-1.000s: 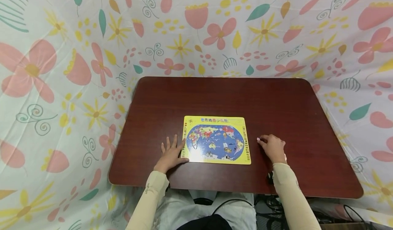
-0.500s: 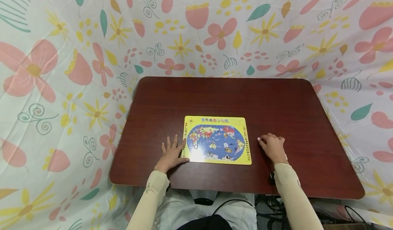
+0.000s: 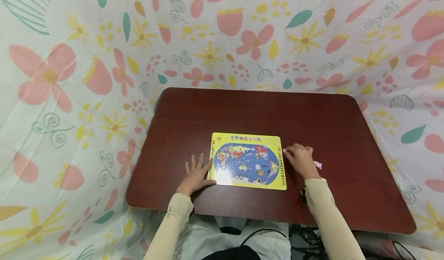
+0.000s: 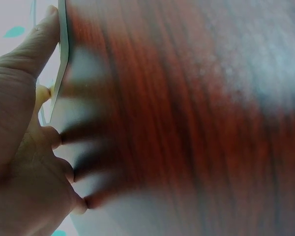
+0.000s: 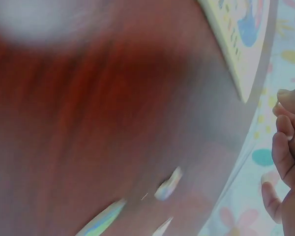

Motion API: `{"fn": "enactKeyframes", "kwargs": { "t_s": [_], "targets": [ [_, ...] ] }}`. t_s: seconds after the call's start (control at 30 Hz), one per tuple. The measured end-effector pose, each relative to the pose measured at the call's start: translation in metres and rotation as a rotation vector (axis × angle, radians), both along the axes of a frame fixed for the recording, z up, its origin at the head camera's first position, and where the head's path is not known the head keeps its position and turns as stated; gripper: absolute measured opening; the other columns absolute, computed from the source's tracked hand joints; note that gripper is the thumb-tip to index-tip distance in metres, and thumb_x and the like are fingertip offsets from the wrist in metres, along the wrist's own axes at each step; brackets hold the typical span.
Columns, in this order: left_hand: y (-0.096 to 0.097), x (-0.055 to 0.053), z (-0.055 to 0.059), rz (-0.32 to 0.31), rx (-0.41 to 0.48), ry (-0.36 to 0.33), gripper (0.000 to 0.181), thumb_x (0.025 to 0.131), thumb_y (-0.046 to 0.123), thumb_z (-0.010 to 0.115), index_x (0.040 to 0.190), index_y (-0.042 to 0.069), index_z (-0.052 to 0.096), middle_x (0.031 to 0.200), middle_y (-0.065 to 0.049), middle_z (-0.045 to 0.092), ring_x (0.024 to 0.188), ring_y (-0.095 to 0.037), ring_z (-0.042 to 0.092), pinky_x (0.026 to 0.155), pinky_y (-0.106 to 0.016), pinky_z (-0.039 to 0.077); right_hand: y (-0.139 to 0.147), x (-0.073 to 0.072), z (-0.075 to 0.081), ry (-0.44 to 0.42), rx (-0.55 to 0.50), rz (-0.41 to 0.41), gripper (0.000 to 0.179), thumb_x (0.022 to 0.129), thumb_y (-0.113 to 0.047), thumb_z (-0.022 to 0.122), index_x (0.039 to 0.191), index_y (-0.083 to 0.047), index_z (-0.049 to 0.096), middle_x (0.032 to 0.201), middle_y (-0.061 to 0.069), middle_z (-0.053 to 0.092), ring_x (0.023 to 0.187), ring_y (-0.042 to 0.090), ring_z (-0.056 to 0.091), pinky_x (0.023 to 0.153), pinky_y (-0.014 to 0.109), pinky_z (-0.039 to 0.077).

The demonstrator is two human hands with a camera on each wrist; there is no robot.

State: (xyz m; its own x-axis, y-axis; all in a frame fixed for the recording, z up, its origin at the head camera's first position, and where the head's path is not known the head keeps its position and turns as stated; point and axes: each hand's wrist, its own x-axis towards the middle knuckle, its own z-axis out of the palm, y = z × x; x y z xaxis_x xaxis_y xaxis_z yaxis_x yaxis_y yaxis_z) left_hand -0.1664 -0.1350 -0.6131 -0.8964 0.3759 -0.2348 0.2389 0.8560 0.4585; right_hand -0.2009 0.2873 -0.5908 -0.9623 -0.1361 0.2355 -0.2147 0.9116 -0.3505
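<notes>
A yellow-bordered children's world map board (image 3: 247,187) lies flat on the brown table, and its thick edge shows in the left wrist view. My left hand (image 3: 195,178) rests at its left side with fingers spread, thumb at the lower corner and index finger along the edge. Just beyond the right edge, my right hand (image 3: 301,160) pinches a small pale pink piece (image 3: 285,151) between thumb and fingertips. Behind that hand lies a pink printed scrap (image 3: 318,165). In the right wrist view, a small pale piece (image 5: 168,185) and a longer greenish piece (image 5: 102,219) appear blurred on the table.
The brown table (image 3: 256,109) has rounded corners and reaches back to a flower-printed curtain (image 3: 256,63). Black cables (image 3: 306,238) hang below the front edge at the right. The person's lap (image 3: 201,237) is close against the front edge.
My right hand has moved left and slightly away from me, nearer the board's right edge, uncovering the pink scrap behind it. The left hand stays at the board. The head view has shifted slightly.
</notes>
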Motion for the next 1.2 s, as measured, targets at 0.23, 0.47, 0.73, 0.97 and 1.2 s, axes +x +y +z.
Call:
{"fn": "enactKeyframes", "kwargs": {
  "t_s": [0.23,0.47,0.73,0.97,1.2],
  "targets": [
    [0.004,0.001,0.000,-0.014,0.014,0.000,0.091,0.076,0.060,0.062,0.149,0.029,0.018,0.154,-0.012,-0.007,0.134,-0.044,-0.017,0.101,-0.064,-0.008,-0.019,-0.011,0.000,-0.009,0.017,0.043,0.017,0.086,-0.017,0.067,0.090,-0.001,0.070,0.076,0.007,0.057,0.071,0.025,0.053,0.080,0.056,0.026],
    [0.006,0.001,0.003,-0.022,0.008,0.007,0.090,0.076,0.059,0.063,0.149,0.028,0.019,0.154,-0.012,-0.006,0.134,-0.045,-0.015,0.101,-0.064,-0.007,-0.037,-0.019,-0.006,0.004,0.072,0.131,0.014,0.083,-0.017,0.070,0.087,-0.004,0.071,0.073,0.003,0.055,0.068,0.021,0.054,0.079,0.057,0.027],
    [0.006,-0.001,0.009,-0.024,0.011,0.009,0.089,0.077,0.056,0.065,0.149,0.026,0.021,0.154,-0.014,-0.005,0.134,-0.045,-0.013,0.101,-0.065,-0.005,-0.064,-0.035,-0.014,-0.058,0.130,0.212,0.015,0.087,-0.023,0.066,0.084,-0.009,0.072,0.072,-0.001,0.055,0.066,0.016,0.052,0.076,0.053,0.029],
    [0.003,0.000,0.008,-0.008,0.021,0.004,0.090,0.077,0.055,0.066,0.149,0.026,0.020,0.154,-0.014,-0.005,0.135,-0.045,-0.014,0.101,-0.064,-0.006,-0.081,-0.045,-0.022,-0.061,0.130,0.234,0.010,0.085,-0.018,0.067,0.085,-0.009,0.073,0.072,-0.002,0.055,0.064,0.016,0.050,0.074,0.049,0.032],
    [-0.003,0.001,0.004,0.006,-0.001,0.007,0.091,0.077,0.057,0.065,0.149,0.028,0.018,0.154,-0.013,-0.006,0.135,-0.044,-0.015,0.101,-0.064,-0.006,-0.096,-0.051,-0.025,-0.083,0.123,0.257,0.010,0.086,-0.015,0.066,0.089,-0.009,0.074,0.072,-0.002,0.055,0.068,0.019,0.054,0.076,0.051,0.038]
  ]
}}
